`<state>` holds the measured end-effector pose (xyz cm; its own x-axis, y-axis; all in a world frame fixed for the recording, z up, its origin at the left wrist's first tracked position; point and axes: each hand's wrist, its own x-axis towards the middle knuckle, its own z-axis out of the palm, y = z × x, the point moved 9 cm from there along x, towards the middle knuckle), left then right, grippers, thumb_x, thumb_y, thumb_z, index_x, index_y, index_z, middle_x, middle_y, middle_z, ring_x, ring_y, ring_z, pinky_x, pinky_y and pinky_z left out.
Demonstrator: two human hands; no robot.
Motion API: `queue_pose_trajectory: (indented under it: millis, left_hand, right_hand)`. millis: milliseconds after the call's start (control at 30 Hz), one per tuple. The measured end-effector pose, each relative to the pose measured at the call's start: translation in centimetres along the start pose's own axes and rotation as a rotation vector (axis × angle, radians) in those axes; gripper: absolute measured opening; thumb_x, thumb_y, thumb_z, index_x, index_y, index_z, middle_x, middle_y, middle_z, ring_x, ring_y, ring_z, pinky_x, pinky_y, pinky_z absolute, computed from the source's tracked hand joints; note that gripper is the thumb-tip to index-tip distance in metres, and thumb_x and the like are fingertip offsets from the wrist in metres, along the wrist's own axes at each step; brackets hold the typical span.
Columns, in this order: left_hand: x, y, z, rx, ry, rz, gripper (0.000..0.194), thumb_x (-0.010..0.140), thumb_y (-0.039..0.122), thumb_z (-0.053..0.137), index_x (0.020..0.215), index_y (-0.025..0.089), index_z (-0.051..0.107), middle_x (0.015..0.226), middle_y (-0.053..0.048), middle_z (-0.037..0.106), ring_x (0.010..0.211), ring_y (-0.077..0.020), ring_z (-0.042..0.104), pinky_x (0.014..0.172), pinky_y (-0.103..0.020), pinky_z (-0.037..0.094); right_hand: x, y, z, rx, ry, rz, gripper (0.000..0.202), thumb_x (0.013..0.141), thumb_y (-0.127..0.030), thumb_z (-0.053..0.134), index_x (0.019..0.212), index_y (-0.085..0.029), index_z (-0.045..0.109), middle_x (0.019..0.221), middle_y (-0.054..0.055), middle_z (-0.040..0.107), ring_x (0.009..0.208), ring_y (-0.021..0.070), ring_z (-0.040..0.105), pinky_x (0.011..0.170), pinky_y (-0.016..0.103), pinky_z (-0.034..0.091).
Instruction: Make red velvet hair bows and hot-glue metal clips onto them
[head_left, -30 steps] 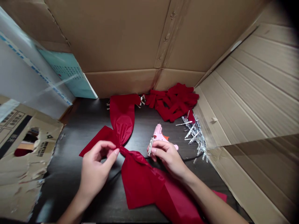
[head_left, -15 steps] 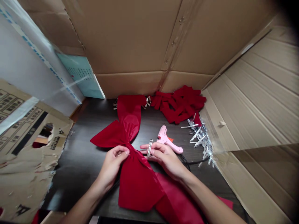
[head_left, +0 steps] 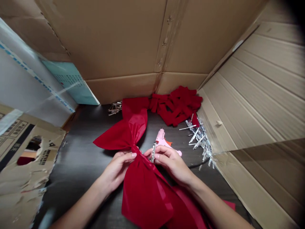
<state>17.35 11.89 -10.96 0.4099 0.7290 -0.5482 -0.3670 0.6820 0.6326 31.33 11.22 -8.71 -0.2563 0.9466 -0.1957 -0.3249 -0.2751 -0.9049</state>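
A large red fabric bow [head_left: 146,194] spreads over the dark table, gathered at a narrow knot. My left hand [head_left: 116,170] pinches it just beside the knot, thumb on top, the other fingers partly hidden beneath the cloth. Between the thumb and fingers of my right hand [head_left: 171,160] is a slim silver metal clip [head_left: 153,152], held nearly upright just right of the knot. Whether the clip touches the fabric I cannot tell. Behind my right hand lies a pink hot glue gun [head_left: 160,136], its handle partly covered.
Red fabric strips [head_left: 178,106] are heaped at the back. Silver clips [head_left: 115,108] lie left of the bow's far end, and a pile of silver strips [head_left: 202,140] lies at right. Cardboard walls [head_left: 119,41] enclose the back and sides. A black cord [head_left: 197,164] runs behind my right wrist.
My right hand has brought the clip closer to the knot. The bow is turned and slightly raised in my left hand, and its lower tails have shifted. The camera view has moved a little.
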Motion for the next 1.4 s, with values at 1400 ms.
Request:
queue_pose_trajectory:
  millis: [1400]
  left_hand:
    - [0.0, 0.4, 0.8, 0.418, 0.035, 0.233, 0.050, 0.052, 0.024, 0.089, 0.087, 0.011, 0.055, 0.064, 0.001, 0.061, 0.050, -0.0089, 0.051, 0.037, -0.017, 0.041]
  right_hand:
    - [-1.5, -2.4, 1.5, -0.754, 0.105, -0.248, 0.009, 0.078, -0.015, 0.057, 0.073, -0.014, 0.065, 0.060, 0.000, 0.060, 0.053, 0.0095, 0.053, 0.050, 0.019, 0.041]
